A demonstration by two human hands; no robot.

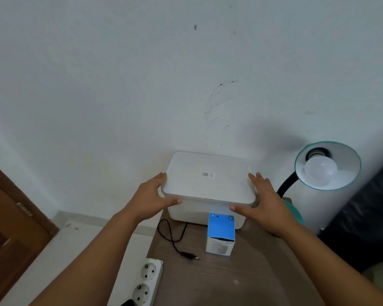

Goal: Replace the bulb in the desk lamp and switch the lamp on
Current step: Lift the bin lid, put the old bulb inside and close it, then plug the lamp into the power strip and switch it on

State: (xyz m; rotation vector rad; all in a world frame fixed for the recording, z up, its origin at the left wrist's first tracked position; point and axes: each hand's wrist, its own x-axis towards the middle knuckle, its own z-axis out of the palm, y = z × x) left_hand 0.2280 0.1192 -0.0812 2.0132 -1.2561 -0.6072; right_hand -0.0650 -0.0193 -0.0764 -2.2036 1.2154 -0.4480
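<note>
A teal desk lamp [327, 165] stands at the right of the small brown table [241, 277], its shade facing me with a white bulb [321, 171] in the socket, unlit. A white plastic box with a lid [208, 180] sits against the wall. My left hand [155, 195] presses the lid's left edge, thumb under the front rim. My right hand [261, 199] holds the lid's right edge the same way. A blue and white bulb carton [220, 235] stands in front of the box. The lamp's black plug [189, 256] lies loose on the table.
A white power strip [145, 281] lies at the table's left front corner, its sockets free. A brown wooden door [11, 230] is at the left. Dark fabric [367, 217] fills the right side. The white wall is right behind the box.
</note>
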